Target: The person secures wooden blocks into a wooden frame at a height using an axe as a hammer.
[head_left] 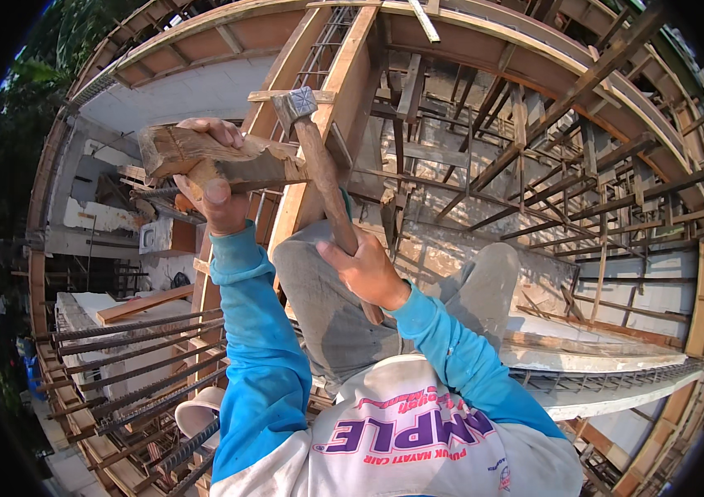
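My left hand (218,199) is closed around a short, rough piece of wood (228,156), fingers over its far side and thumb on the near side. The wood has a thick block-like left end and a splintered right end. In my right hand (372,273) is a hammer (327,174) with a worn wooden handle, gripped toward its lower end. Its square metal head (295,106) points up and away from me, beyond the wood's right end. From this view the handle passes close to the splintered end; whether they touch, I cannot tell.
Under my hands runs a long timber formwork beam (343,70) with a rebar cage inside. Ribbed steel bars (145,344) stick out at the left. Wooden props and braces (526,157) stand far below on the right. A concrete ledge (608,356) lies near my right side.
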`<state>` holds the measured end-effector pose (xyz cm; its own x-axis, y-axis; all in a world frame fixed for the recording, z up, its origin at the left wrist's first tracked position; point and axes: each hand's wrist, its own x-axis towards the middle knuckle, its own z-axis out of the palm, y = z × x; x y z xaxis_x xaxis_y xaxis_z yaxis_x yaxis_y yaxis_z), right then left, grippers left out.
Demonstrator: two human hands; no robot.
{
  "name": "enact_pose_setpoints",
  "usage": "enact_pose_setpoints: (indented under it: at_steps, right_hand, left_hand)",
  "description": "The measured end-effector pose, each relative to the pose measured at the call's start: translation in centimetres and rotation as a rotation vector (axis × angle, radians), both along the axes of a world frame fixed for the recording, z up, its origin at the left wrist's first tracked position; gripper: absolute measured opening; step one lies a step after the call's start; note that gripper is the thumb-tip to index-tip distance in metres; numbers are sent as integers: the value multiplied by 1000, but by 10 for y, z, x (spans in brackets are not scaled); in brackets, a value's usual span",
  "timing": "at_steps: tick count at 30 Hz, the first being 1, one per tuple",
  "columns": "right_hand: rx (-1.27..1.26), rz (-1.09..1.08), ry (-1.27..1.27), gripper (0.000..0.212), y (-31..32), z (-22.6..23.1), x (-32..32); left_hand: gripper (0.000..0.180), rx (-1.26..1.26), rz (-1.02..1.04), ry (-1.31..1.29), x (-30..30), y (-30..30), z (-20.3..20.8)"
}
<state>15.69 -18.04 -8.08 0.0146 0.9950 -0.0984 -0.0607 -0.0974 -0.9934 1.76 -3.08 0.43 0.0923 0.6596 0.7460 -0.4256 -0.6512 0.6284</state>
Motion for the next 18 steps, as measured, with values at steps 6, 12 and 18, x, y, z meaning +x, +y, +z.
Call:
enact_pose_setpoints:
  at_steps: [6,12,18]
  right_hand:
    - [85,-271,-111,30,1,-50,-25]
    - [-415,74,10,35,5,-97,-15]
    - [-147,29,217,23,2,-34,-6]
  left_hand:
    - [72,-13,11,-13,6,0,0]
    - [70,7,-20,30,1,-5,-10]
    - [69,0,-4,21,7,-3,-3]
